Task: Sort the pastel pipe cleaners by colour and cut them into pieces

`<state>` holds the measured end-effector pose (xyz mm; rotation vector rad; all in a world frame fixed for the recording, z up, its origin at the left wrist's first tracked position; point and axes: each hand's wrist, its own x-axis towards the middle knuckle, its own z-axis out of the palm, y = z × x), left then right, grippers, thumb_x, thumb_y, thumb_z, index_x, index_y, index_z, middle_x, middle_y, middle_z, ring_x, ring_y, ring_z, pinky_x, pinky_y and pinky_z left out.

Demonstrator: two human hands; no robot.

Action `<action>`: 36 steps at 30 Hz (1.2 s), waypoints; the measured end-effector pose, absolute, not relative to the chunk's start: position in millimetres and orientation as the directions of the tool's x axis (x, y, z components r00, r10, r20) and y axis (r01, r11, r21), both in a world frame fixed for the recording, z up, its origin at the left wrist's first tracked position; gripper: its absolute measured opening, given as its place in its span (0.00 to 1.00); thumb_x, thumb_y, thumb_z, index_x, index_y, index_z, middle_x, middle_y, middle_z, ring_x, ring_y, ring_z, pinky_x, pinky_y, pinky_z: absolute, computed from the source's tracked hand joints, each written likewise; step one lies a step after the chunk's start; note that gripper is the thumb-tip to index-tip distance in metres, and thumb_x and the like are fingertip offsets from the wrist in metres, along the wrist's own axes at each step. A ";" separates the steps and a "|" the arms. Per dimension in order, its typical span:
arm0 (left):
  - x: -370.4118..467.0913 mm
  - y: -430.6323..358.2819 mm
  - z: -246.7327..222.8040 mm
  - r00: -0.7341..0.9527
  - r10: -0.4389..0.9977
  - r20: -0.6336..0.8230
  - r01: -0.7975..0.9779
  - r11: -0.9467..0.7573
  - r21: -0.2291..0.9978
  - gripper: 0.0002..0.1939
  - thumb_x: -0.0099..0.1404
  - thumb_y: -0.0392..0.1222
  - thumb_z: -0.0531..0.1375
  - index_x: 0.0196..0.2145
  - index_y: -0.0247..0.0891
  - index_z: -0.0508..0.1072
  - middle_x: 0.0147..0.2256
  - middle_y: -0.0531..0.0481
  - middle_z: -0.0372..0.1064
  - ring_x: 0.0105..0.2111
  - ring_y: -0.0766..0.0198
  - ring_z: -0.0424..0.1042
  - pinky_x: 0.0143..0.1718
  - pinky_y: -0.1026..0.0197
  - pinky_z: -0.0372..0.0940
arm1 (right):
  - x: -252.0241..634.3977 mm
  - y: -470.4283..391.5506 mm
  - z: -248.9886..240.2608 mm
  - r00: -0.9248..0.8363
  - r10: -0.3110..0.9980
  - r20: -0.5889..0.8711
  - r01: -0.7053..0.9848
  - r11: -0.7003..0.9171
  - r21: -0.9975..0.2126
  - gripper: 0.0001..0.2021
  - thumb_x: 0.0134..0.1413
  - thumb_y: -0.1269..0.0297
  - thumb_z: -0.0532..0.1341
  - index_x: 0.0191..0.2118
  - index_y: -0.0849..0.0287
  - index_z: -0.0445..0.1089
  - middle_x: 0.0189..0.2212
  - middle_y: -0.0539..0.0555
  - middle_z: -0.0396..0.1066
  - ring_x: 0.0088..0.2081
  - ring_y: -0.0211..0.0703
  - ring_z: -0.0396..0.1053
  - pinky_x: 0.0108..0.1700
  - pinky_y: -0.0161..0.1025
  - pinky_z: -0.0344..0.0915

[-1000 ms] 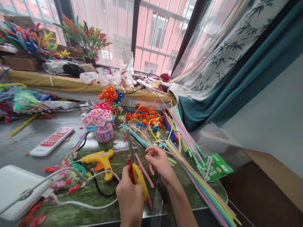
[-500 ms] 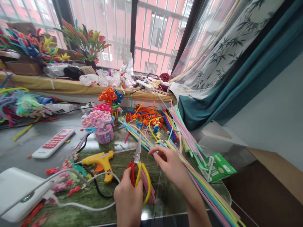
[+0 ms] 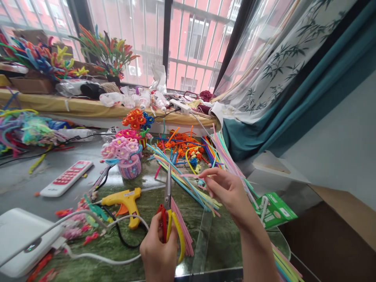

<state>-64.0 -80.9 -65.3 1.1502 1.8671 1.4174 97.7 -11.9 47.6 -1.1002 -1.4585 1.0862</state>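
In my left hand [image 3: 160,243] is a pair of scissors [image 3: 167,194] with red and yellow handles, its blades pointing away from me and looking closed together. My right hand [image 3: 225,188] pinches a thin pink pipe cleaner [image 3: 190,175], whose free end reaches left toward the blade tips. Whether it touches them I cannot tell. Below lies a row of cut pastel pipe cleaners [image 3: 182,178] in blue, yellow and pink. A small pink bundle [image 3: 182,227] rests beside the scissor handles. Longer pastel stems [image 3: 286,262] are partly hidden by my right forearm.
A yellow glue gun [image 3: 126,199] lies left of the scissors, among cables. Behind stand a pot of pink fuzzy flowers [image 3: 129,166] and a heap of orange pieces [image 3: 186,143]. A white remote [image 3: 67,178], white device [image 3: 28,241] and green box [image 3: 276,210] flank the work area.
My right hand has moved right and slightly up, and a pink pipe cleaner now shows in its fingers. The scissors have shifted slightly left and tilted.
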 end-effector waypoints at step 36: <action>-69.6 -80.7 -69.3 -0.486 0.871 0.072 0.296 0.086 0.951 0.19 0.56 0.53 0.60 0.41 0.38 0.74 0.27 0.51 0.78 0.29 0.58 0.78 0.29 0.66 0.68 | 98.3 14.1 -22.0 -0.040 0.986 0.161 0.613 0.151 -0.775 0.12 0.59 0.69 0.53 0.44 0.59 0.71 0.22 0.50 0.71 0.25 0.44 0.70 0.31 0.40 0.65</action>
